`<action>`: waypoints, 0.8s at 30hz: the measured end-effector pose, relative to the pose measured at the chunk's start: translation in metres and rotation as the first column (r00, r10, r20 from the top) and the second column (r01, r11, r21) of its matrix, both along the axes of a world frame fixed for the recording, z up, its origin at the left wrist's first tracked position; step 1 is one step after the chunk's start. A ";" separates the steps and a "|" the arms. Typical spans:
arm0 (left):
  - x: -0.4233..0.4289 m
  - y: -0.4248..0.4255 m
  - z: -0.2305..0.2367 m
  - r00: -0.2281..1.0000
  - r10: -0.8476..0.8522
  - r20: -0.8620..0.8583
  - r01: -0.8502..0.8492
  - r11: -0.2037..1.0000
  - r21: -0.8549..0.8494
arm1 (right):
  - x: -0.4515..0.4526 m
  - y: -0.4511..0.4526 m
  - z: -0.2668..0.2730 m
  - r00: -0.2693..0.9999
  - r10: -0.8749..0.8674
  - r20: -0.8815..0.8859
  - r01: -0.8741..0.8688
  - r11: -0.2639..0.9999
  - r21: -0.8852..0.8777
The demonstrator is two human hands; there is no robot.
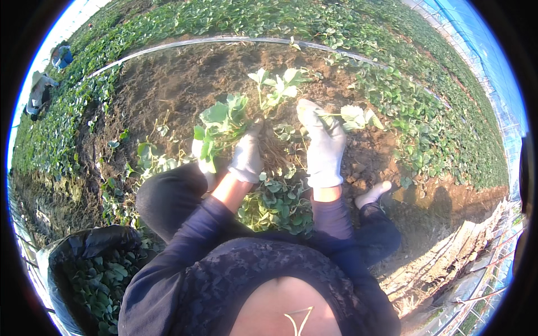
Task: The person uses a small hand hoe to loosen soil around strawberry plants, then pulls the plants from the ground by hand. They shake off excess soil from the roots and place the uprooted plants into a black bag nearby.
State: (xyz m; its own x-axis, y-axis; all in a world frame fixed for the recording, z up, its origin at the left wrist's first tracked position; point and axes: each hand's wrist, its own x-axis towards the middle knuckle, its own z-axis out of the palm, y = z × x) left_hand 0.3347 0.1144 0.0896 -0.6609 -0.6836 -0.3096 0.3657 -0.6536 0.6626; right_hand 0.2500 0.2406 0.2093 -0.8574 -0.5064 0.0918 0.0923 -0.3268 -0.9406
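Note:
My left hand, in a white work glove, is closed around a bunch of young strawberry plants. Their leaves spread to the upper left, and a tuft of brown roots hangs on the right side of the hand. In my gloved right hand a thin stem is pinched, with pale strawberry leaves at its end pointing right. Just beyond and between the hands, a leafy strawberry plant stands over the soil. A pile of strawberry plants lies between my legs.
Brown soil stretches ahead, crossed by a pale hose or strip. Dense strawberry rows grow beyond and to the right. A black plastic bag holding leafy plants stands at lower left. Two people are far left.

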 end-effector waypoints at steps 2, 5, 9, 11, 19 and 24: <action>0.002 0.006 0.011 0.999 -0.002 0.046 0.000 0.999 0.043 | -0.031 -0.008 0.006 0.949 -0.039 -0.312 0.138 0.944 0.301; 0.005 0.012 0.013 0.997 -0.068 -0.035 0.071 0.995 0.076 | -0.045 -0.018 -0.009 0.929 0.176 -0.324 0.095 0.735 0.672; 0.007 0.014 0.009 0.955 -0.164 0.245 0.252 0.888 -0.386 | -0.016 -0.028 -0.052 0.744 0.413 -0.526 0.087 0.720 0.688; 0.006 0.012 0.016 0.970 -0.228 0.086 0.224 0.973 0.050 | -0.013 -0.029 -0.062 0.790 0.234 -0.567 0.196 0.779 0.595; 0.017 0.014 0.065 0.940 -0.229 0.254 0.296 0.916 -0.270 | -0.028 0.006 -0.049 0.862 0.241 -0.445 0.149 0.721 0.677; 0.015 0.014 0.042 0.831 -0.336 0.444 0.519 0.757 -0.398 | -0.001 0.020 -0.062 0.652 0.570 -0.500 0.127 0.568 0.813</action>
State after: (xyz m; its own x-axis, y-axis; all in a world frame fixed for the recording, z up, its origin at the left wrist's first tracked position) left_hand 0.3494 0.1282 0.1317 -0.8411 -0.4688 -0.2698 -0.1693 -0.2456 0.9545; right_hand 0.2492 0.2609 0.1475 -0.5551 -0.8306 0.0442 -0.6840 0.4256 -0.5924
